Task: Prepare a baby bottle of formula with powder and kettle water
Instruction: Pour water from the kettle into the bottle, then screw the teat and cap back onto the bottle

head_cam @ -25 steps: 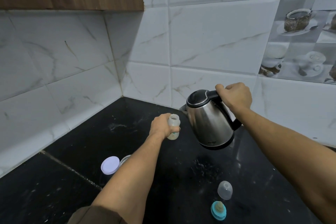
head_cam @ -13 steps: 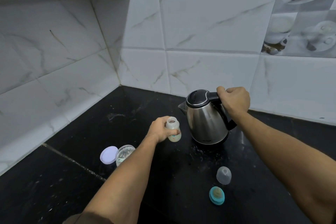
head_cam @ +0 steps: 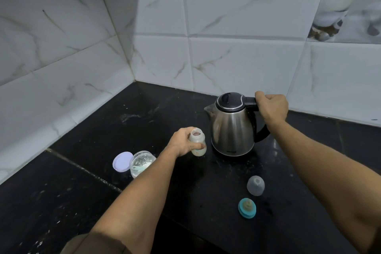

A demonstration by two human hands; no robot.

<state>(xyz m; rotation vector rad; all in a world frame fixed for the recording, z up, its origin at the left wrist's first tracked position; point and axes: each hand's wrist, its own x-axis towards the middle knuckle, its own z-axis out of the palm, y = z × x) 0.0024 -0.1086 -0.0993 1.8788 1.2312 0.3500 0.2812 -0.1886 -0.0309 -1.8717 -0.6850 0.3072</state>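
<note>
Black counter (head_cam: 86,202), tiled corner; I see kettle (head_cam: 233,128) upright, right hand (head_cam: 271,109) clenching handle; heavy, I'd guess; left hand (head_cam: 183,142) wraps light, open bottle (head_cam: 197,142) left of kettle.

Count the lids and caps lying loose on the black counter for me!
3: a purple lid beside the open powder tub, a clear cap near the front, and a teal teat ring just below it.

Black stone tabletop (head_cam: 103,202), kettle (head_cam: 232,128) at 12 o'clock, powder jar (head_cam: 142,163) and lid (head_cam: 122,161) at 9 o'clock, clear cap (head_cam: 255,185) and teal teat ring (head_cam: 247,207) at 4 o'clock.
</note>
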